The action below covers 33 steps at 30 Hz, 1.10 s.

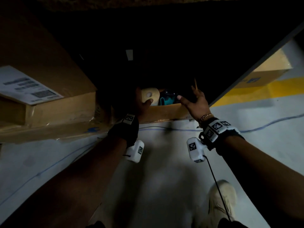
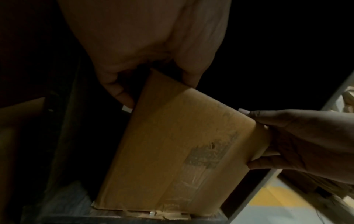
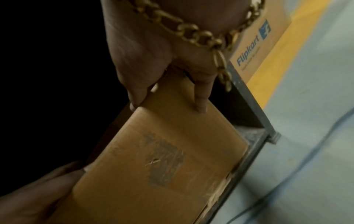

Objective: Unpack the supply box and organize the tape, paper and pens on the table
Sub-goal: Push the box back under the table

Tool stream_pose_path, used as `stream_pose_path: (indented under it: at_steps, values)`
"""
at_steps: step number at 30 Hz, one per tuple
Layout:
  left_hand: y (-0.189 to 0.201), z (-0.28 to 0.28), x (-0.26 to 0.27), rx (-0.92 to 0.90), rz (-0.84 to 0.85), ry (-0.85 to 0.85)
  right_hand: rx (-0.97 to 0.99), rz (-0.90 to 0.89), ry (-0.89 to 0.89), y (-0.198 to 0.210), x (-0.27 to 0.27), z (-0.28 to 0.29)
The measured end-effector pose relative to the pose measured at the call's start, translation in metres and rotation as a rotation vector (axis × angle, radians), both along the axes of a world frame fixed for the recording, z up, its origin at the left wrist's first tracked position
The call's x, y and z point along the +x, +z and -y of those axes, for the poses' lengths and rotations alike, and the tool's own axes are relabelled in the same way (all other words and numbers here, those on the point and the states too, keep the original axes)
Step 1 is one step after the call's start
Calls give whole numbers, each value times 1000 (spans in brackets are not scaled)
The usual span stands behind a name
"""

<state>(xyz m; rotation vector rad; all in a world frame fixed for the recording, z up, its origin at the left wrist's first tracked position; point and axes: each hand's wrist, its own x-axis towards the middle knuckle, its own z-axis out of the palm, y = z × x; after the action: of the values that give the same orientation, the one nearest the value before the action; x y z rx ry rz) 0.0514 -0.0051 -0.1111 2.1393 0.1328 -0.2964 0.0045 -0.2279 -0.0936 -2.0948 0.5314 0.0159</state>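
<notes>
Cardboard supply box [image 1: 164,111] gripped at both ends under a dark shelf, near wall facing out. Left hand [image 1: 143,102] clamped on left end, thumb over rim, fingers [image 2: 122,94] curled behind wall. Right hand [image 1: 195,102] clamped on right end, thumb [image 3: 134,97] curled over top edge, one finger [image 3: 201,100] flat on outer face. Inside, by the left thumb: tan tape roll [image 1: 150,95]; beside it, something teal and black [image 1: 167,99], too dim to name. Paper and pens not made out. Metal shelf frame [image 3: 254,115] just beside right end. Big carton [image 1: 49,89] close on left. Pale floor [image 1: 161,162] open behind the wrists.
</notes>
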Motion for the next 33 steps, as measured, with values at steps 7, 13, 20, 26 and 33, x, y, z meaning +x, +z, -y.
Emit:
stream_pose_path:
  at_steps: [7,13,20,26,33]
  values:
    - [12,-2,-9,189,93,-94,-179,-110,134,6,2,8]
    - [18,-19,-56,334,63,-230,-309,-167,233,19,-29,-2]
    - [81,-37,-104,620,45,-372,-417,-283,375,77,-76,-9]
    - [172,-45,-138,628,123,-395,-427,-193,394,158,-115,-23]
    - [271,-61,-185,639,316,-390,-479,-77,403,244,-159,-40]
